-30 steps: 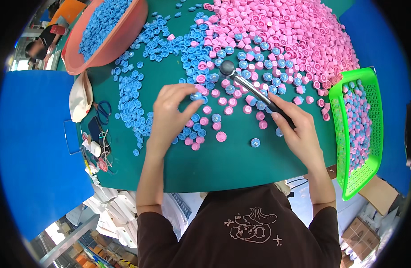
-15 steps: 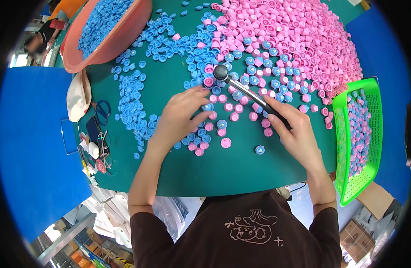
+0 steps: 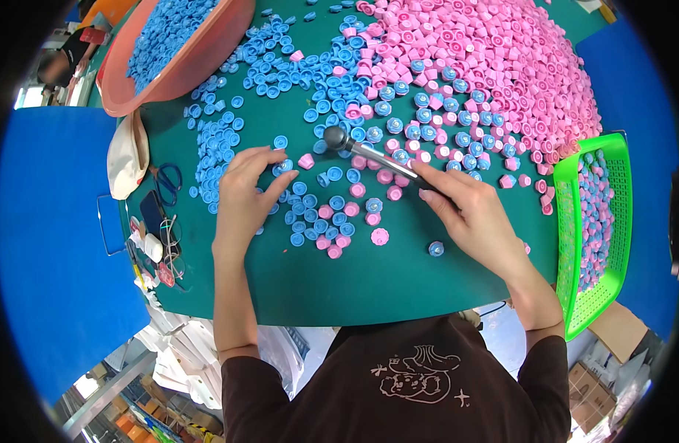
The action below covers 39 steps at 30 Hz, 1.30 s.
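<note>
So here's where things stand, working outward from the near edge of the green table [image 3: 369, 288]. The closest bit is mostly bare, just one finished cap [image 3: 436, 248] lying on its own by the right hand [image 3: 476, 218] and a pink flower-shaped cap [image 3: 380, 236] a little to its left.

The right hand's grip is closed around the handle of a small mallet [image 3: 376, 156], whose round dark head sits down among the caps further out. The left hand [image 3: 245, 193] has its fingertips pinched together on a small blue cap [image 3: 284, 167], with a loose pink cap [image 3: 306, 161] just beside it. Between the two hands there's a little working cluster of mixed blue and pink caps [image 3: 326, 218].

Progress-wise, I'd say it's early to middling. The green basket [image 3: 568, 221] on the right holds a fair layer of paired-up blue-and-pink pieces, so a decent batch looks done. But what's left is huge: past the mallet head a big pink heap [image 3: 494, 66] covers the far right of the table, a scatter of blue caps [image 3: 221, 136] runs along the left, and the orange tub [image 3: 169, 44] at the far left is full of blue ones too. Scissors [image 3: 168, 181] and odds and ends sit at the left edge.
</note>
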Each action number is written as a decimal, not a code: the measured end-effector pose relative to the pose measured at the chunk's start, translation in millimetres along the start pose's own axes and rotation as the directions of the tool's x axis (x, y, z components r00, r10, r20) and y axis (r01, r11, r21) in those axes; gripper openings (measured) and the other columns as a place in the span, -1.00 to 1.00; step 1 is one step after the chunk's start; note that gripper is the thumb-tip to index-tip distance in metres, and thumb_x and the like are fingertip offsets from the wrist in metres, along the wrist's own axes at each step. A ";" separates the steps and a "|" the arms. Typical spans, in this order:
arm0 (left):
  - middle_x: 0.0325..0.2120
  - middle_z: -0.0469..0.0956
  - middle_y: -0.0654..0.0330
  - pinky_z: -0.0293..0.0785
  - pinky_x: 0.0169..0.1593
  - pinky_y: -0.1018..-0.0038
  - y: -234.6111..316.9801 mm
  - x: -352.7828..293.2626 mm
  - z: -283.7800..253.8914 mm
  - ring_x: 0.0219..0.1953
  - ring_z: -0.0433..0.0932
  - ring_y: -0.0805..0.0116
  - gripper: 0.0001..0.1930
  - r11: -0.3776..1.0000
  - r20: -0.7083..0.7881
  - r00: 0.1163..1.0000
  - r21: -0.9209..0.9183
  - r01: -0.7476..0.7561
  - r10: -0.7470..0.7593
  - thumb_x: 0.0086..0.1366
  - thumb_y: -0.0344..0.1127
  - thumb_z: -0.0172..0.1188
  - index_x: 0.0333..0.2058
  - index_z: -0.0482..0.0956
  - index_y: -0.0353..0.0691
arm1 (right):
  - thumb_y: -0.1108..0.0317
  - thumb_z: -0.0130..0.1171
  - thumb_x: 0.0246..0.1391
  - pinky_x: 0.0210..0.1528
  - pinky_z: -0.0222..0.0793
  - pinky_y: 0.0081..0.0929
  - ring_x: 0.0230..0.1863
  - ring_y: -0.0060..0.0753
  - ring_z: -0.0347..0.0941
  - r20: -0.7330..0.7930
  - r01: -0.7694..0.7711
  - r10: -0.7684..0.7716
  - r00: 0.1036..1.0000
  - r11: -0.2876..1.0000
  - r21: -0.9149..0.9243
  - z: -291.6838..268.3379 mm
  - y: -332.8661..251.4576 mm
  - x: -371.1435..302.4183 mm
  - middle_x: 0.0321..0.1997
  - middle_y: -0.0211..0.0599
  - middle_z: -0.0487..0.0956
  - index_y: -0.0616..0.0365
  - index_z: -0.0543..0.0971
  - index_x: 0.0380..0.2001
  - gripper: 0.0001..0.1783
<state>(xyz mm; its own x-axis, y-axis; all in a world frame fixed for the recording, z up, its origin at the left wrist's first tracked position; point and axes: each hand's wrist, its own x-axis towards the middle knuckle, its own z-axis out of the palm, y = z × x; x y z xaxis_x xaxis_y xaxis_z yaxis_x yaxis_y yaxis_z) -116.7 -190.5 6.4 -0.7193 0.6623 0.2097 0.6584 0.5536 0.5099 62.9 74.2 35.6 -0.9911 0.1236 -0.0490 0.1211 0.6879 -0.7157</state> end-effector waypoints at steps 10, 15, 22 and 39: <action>-0.29 0.64 0.18 0.50 -0.12 0.40 8.6 -14.7 6.0 -0.16 0.57 0.22 -0.70 0.992 0.016 0.994 -0.072 -0.107 0.109 0.00 -0.44 0.46 -0.24 0.65 -0.21 | 0.50 0.17 0.17 -0.27 0.40 -0.55 -0.36 -0.52 0.49 -0.036 -0.117 0.123 0.992 0.985 0.130 -7.4 7.0 -4.3 -0.20 -0.25 0.64 0.13 0.51 0.17 -0.54; -0.31 0.65 0.22 0.48 -0.11 0.38 3.7 -26.4 -1.5 -0.24 0.58 0.24 -0.73 0.963 -0.144 0.959 -0.152 0.221 -0.243 0.02 -0.38 0.45 -0.25 0.67 -0.17 | 0.50 0.18 0.17 -0.29 0.38 -0.56 -0.38 -0.55 0.45 -0.015 -0.135 0.140 0.990 0.973 0.188 -6.8 -1.2 -6.0 -0.25 -0.27 0.62 0.15 0.51 0.17 -0.54; -0.37 0.63 0.24 0.42 -0.14 0.36 18.7 -17.3 29.9 -0.26 0.54 0.22 -0.76 0.997 -0.118 0.991 -0.054 0.062 -0.068 0.02 -0.32 0.44 -0.30 0.67 -0.18 | 0.51 0.17 0.16 -0.30 0.34 -0.53 -0.41 -0.50 0.41 0.030 -0.046 0.041 0.999 0.985 0.168 2.5 -9.9 -2.8 -0.31 -0.25 0.59 0.16 0.51 0.16 -0.54; -0.36 0.62 0.27 0.41 -0.15 0.35 16.2 -21.0 28.6 -0.26 0.51 0.23 -0.72 0.995 -0.114 0.989 -0.054 0.089 -0.094 -0.04 -0.31 0.48 -0.30 0.67 -0.19 | 0.50 0.19 0.14 -0.38 0.27 -0.51 -0.48 -0.45 0.35 0.052 -0.031 0.026 0.998 0.994 0.101 14.4 -20.4 -4.7 -0.46 -0.27 0.46 0.11 0.52 0.15 -0.53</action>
<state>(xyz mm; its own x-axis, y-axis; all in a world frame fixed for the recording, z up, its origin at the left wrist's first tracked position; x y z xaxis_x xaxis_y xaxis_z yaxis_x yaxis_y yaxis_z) -84.6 -181.0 -13.6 -0.7986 0.5455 0.2542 0.5792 0.5820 0.5708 64.3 49.3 40.4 -0.9892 0.1039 -0.1036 0.1456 0.6082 -0.7803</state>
